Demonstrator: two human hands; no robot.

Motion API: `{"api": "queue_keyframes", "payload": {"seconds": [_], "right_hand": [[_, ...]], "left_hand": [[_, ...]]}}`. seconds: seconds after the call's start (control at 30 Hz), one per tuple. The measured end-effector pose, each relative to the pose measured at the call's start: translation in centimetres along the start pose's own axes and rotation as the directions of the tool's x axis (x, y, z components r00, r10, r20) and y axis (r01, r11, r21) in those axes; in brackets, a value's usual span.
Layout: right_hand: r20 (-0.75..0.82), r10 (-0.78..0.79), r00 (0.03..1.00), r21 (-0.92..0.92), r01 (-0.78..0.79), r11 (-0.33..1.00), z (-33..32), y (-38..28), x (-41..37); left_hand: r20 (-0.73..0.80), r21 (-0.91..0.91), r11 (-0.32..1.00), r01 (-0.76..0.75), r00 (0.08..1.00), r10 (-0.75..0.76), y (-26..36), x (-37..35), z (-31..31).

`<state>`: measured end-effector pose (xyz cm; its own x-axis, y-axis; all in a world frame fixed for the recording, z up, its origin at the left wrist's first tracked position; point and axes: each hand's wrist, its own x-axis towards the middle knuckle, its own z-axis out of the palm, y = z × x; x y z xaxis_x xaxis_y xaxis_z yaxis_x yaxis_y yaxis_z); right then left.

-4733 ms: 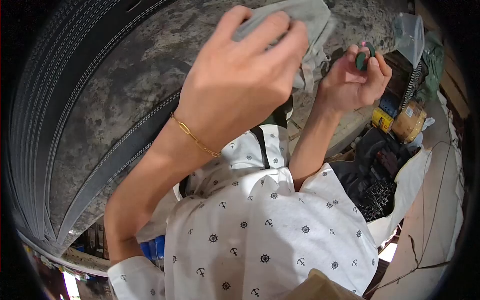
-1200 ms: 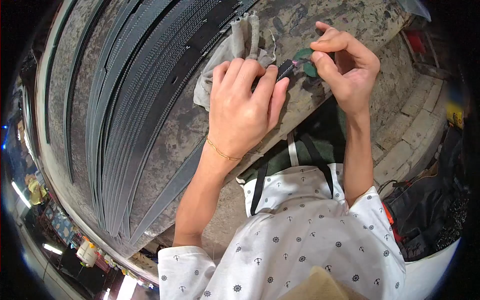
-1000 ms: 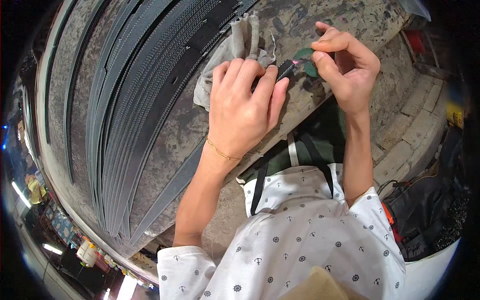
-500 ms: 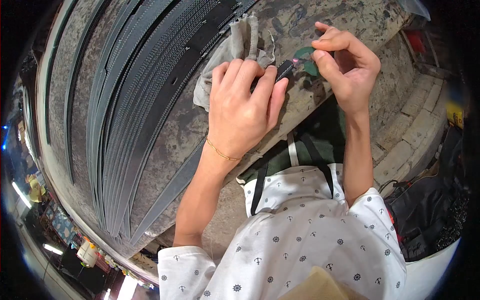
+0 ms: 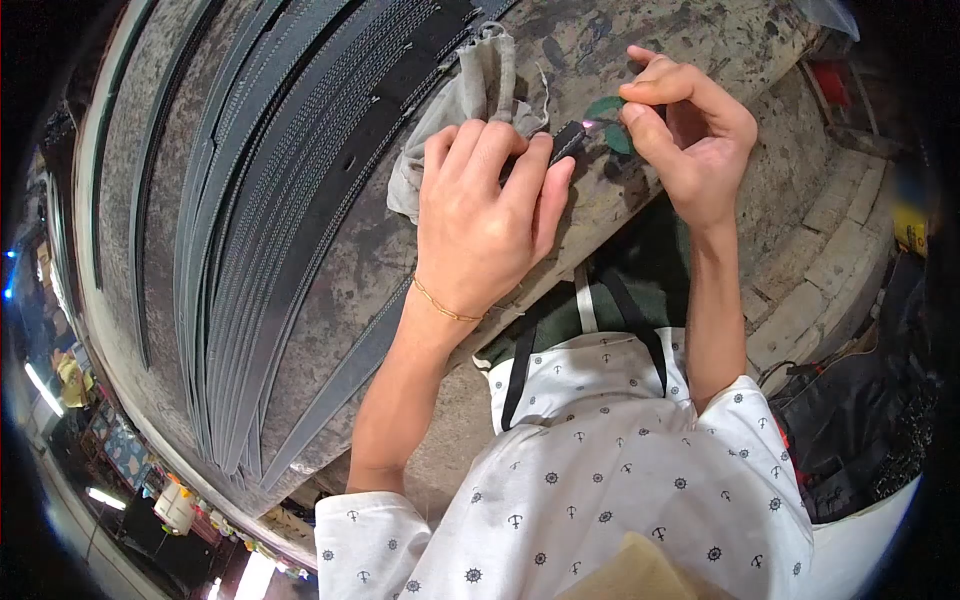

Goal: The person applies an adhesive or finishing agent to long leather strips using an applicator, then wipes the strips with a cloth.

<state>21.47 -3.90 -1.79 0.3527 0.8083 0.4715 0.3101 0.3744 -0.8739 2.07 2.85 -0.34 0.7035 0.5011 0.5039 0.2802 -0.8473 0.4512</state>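
My left hand point(image 5: 490, 210) is closed on a dark stitched strap point(image 5: 568, 142), whose end pokes out past the thumb and forefinger. Part of the strap passes hidden under the hand and runs down to the lower left. To the right, my right hand point(image 5: 692, 125) pinches something thin that I cannot make out. A small pinkish glow point(image 5: 588, 124) shows at the strap's end, between the two hands. Beneath the right fingertips there is a green patch point(image 5: 618, 138). A crumpled grey cloth point(image 5: 482, 85) lies beside and behind my left hand.
Many long dark stitched straps point(image 5: 290, 220) lie fanned over the left of the worn table point(image 5: 345, 262). The table's front edge point(image 5: 530, 292) runs diagonally before my body. A yellow object point(image 5: 910, 228) and dark material point(image 5: 840, 430) are at the right.
My right hand has shifted slightly left, and the pinkish glow now sits closer to the strap's end. My left hand has kept its place.
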Motion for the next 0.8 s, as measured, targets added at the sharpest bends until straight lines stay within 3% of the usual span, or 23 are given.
{"api": "queue_keyframes", "payload": {"seconds": [0.17, 0.37, 0.43, 0.5, 0.53, 0.57, 0.63, 0.77, 0.8], "right_hand": [[0.030, -0.004, 1.000, -0.033, 0.005, 0.999, -0.1, 0.0, 0.0], [-0.057, -0.020, 0.998, 0.031, 0.022, 0.999, 0.2, 0.2, -0.1], [-0.181, 0.018, 0.983, 0.081, -0.003, 0.997, 0.4, 0.1, -0.2], [-0.232, 0.060, 0.971, 0.126, -0.031, 0.992, 0.5, 0.0, -0.4], [-0.280, 0.106, 0.954, 0.173, -0.059, 0.983, 0.5, 0.0, -0.5], [-0.284, 0.103, 0.953, 0.176, -0.054, 0.983, 0.4, 0.1, -0.6], [-0.315, 0.059, 0.947, 0.116, -0.024, 0.993, 0.1, 0.6, -0.6], [-0.411, 0.047, 0.911, 0.166, 0.024, 0.986, 0.3, 1.0, -0.8], [-0.468, 0.080, 0.880, 0.251, 0.046, 0.967, 0.5, 0.9, -0.7]], "left_hand": [[0.009, -0.002, 1.000, 0.008, 1.000, -0.008, 0.1, 0.0, 0.0], [0.011, -0.005, 1.000, 0.004, 1.000, -0.003, 0.0, 0.0, -0.2], [0.012, -0.055, 0.995, 0.086, 0.996, -0.086, 0.3, 0.2, -0.6], [-0.111, -0.102, 0.977, 0.185, 0.974, -0.196, 0.2, 0.0, -0.7], [-0.141, -0.051, 0.971, 0.234, 0.961, -0.239, 0.1, -0.1, -0.6], [-0.182, 0.099, 0.973, 0.207, 0.965, -0.187, 0.0, 0.1, -0.3], [-0.067, 0.350, 0.910, 0.220, 0.975, -0.209, 0.5, 0.2, -0.6], [0.072, 0.325, 0.921, 0.213, 0.966, -0.249, 0.1, 0.4, -1.5], [0.006, 0.154, 0.956, 0.248, 0.968, -0.252, 0.1, 0.6, -1.6]]}}
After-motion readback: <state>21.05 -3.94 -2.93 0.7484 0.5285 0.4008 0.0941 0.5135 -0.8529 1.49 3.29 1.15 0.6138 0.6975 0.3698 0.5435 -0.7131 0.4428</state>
